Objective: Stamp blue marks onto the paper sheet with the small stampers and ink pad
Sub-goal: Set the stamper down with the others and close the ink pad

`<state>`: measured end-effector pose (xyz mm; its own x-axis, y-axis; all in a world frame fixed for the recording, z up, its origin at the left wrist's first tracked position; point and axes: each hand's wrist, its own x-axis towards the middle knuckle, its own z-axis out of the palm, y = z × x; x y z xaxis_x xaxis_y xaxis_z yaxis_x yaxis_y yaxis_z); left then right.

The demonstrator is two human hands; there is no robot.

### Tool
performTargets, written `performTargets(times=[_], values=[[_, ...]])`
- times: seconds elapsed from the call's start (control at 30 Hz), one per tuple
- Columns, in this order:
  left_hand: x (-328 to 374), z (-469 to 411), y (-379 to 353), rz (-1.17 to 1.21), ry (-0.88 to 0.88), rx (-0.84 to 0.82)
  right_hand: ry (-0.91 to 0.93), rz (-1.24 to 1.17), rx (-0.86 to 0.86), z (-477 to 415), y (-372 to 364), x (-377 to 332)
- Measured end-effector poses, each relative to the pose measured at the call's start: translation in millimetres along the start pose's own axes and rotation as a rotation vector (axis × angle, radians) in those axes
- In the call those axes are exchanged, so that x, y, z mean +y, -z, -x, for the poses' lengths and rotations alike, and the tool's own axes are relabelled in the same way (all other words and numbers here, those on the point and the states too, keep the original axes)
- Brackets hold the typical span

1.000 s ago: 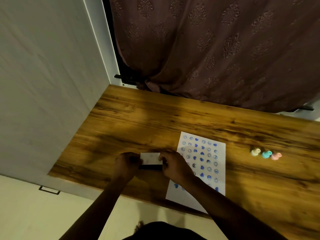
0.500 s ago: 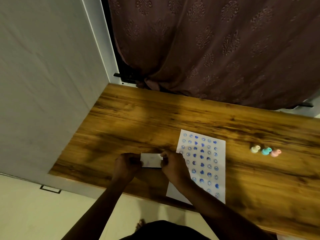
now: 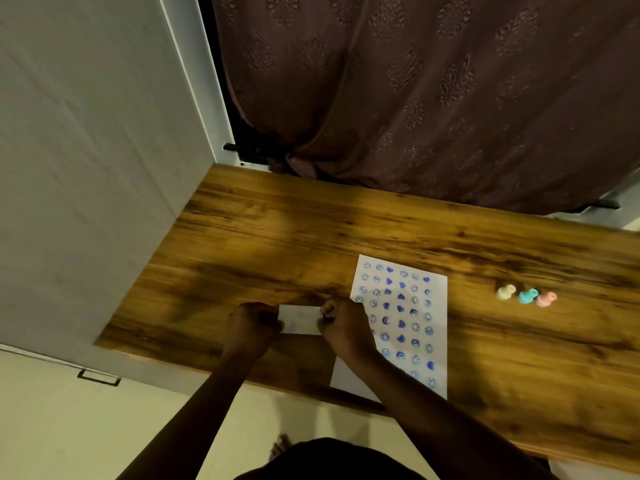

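Observation:
A small white ink pad case sits low over the wooden table, its white top facing up. My left hand grips its left end and my right hand pinches its right end. Just to the right lies the white paper sheet, covered with rows of blue smiley and heart marks; my right wrist hides its lower left part. Three small stampers lie side by side further right: a yellow stamper, a teal stamper and a pink stamper.
A grey wall panel borders the table's left edge. A maroon patterned curtain hangs behind the far edge. The table's near edge runs just below my wrists, with pale floor beneath.
A dark strip showed under the white top of the ink pad case a second ago; now only the white top shows. Both hands stay on the case.

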<state>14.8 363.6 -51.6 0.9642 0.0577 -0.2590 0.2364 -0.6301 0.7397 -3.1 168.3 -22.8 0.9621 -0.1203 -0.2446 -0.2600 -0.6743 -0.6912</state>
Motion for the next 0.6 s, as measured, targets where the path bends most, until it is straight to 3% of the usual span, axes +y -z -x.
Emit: performTargets(times=[0.27,0.6], values=[[0.2,5.0,-5.8,0.032,0.047,0.048,-0.058,-0.121,0.008,1.4,5.4,-3.2],[54.2,8.1,-17.3,0.1,-0.092,0.076,-0.045,-0.219,0.187,5.6,55.4,18.5]])
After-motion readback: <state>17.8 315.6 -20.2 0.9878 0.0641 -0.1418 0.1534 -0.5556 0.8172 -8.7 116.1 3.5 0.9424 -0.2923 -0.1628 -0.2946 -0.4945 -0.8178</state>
